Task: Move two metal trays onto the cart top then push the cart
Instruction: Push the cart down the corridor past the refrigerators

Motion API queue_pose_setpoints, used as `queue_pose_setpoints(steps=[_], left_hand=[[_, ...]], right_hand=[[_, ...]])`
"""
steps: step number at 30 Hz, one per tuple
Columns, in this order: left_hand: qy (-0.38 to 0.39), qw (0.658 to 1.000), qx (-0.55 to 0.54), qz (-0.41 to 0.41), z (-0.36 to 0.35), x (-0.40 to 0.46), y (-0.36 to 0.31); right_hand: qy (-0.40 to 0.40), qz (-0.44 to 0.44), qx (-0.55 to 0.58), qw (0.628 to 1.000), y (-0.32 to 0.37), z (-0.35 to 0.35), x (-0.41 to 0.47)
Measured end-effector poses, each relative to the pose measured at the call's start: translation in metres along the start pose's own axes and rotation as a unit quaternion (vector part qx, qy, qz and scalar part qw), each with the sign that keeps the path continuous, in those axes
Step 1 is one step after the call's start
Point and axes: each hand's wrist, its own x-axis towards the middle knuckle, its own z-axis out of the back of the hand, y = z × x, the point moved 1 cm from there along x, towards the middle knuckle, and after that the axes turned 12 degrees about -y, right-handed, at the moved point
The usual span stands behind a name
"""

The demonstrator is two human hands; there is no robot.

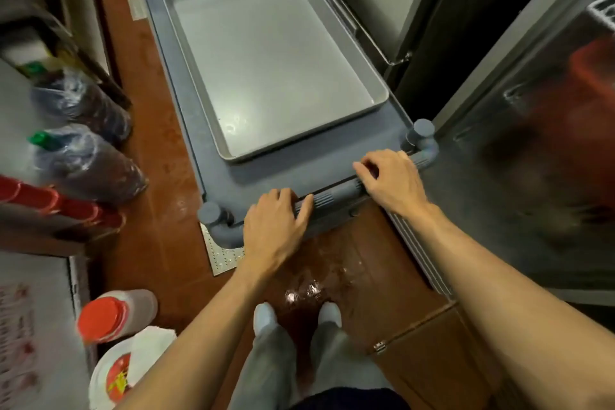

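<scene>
A grey plastic cart (173,53) stands in front of me in a narrow aisle. On its top lies a shallow metal tray (269,53), empty; whether a second tray is stacked beneath it I cannot tell. The cart's ribbed grey handle bar (336,195) runs along the near edge. My left hand (273,230) is closed over the left part of the bar. My right hand (389,180) grips the bar near its right corner post.
Bottles in plastic wrap (83,160) and red-capped jars (113,314) line shelves on the left. Stainless steel fridge doors (532,150) stand close on the right, one open. The red tile floor (143,130) is wet near my feet, with a drain grate (221,256).
</scene>
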Motion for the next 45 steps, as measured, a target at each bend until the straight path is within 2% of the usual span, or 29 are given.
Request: queue_pose_setpoints(steps=[3, 7, 16, 35, 40, 45], left_hand=[[0.037, 0.995, 0.077, -0.043, -0.005, -0.002, -0.004], [0.033, 0.99, 0.133, -0.044, -0.007, 0.005, -0.006], [0.036, 0.98, 0.189, 0.046, -0.01, 0.019, -0.004], [-0.014, 0.975, 0.207, 0.085, -0.002, 0.128, 0.078], [-0.051, 0.981, 0.184, 0.04, -0.003, 0.177, 0.109], [-0.026, 0.991, 0.112, -0.068, 0.0, 0.224, 0.144]], right_hand=[[0.018, 0.105, -0.099, 0.989, -0.009, -0.003, -0.002], [-0.019, 0.14, -0.124, 0.982, -0.008, -0.011, 0.002], [-0.062, 0.155, -0.119, 0.979, -0.009, -0.03, 0.01], [-0.045, 0.131, -0.088, 0.986, 0.053, -0.091, 0.109], [-0.046, 0.139, -0.104, 0.984, 0.066, -0.118, 0.157], [-0.008, 0.181, -0.121, 0.976, 0.077, -0.142, 0.213]])
